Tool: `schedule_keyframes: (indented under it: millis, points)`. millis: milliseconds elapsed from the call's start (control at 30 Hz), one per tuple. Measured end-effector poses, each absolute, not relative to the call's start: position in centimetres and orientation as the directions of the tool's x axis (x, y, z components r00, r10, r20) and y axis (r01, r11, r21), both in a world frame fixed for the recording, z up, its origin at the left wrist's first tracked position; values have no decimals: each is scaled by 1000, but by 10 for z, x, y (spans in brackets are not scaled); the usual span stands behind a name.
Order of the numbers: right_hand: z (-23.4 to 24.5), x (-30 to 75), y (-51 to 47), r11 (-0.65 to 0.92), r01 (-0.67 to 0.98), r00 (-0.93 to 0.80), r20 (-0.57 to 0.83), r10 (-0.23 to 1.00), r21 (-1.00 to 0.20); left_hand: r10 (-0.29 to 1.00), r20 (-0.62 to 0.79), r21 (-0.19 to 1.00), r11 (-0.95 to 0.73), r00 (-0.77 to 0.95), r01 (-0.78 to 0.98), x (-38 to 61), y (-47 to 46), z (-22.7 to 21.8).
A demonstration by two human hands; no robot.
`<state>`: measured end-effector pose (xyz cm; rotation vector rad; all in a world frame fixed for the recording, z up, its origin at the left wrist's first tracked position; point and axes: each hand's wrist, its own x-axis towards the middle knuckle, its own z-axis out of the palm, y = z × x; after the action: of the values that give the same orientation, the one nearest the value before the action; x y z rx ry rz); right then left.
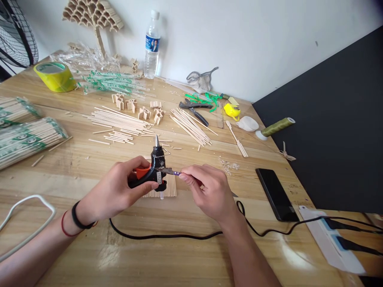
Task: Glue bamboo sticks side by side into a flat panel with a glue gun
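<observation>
My left hand (119, 189) is wrapped round the handle of a black glue gun (157, 163) with an orange trigger; its metal nozzle points away from me. My right hand (206, 191) pinches a thin tool with a purple band (173, 172), whose tip touches the side of the gun. Under the gun lies a small flat panel of joined wooden sticks (170, 187) on the wooden table (89, 167). The gun's black cord (167, 236) runs right across the table.
Loose wooden sticks (119, 121) and small stick pieces lie beyond the hands. Bundled sticks (24, 135) at left, yellow tape roll (55, 75), water bottle (151, 44), pliers (194, 109), green thread spool (277, 127), black phone (277, 194), power strip (332, 239) at right, white cable (30, 207).
</observation>
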<state>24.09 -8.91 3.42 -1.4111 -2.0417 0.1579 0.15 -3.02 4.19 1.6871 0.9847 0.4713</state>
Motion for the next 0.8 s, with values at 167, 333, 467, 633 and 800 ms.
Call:
schedule_keyframes:
  millis: [167, 333, 467, 633, 800]
  points:
    - [32, 239, -89, 411, 800, -188, 468, 863, -436, 797, -152, 924, -95, 585, 370, 0, -30, 40]
    - [32, 237, -90, 402, 792, -160, 479, 863, -460, 791, -137, 934, -98, 596, 345, 1, -30, 44]
    - [34, 236, -91, 385, 796, -136, 482, 866, -467, 763, -170, 946, -51, 624, 320, 2, -31, 46]
    - [35, 237, -92, 383, 790, -130, 479, 868, -478, 760, -187, 949, -25, 623, 315, -1, -33, 44]
    - [35, 238, -91, 354, 790, -91, 475, 875, -501, 763, -173, 963, -1, 623, 269, 0, -34, 44]
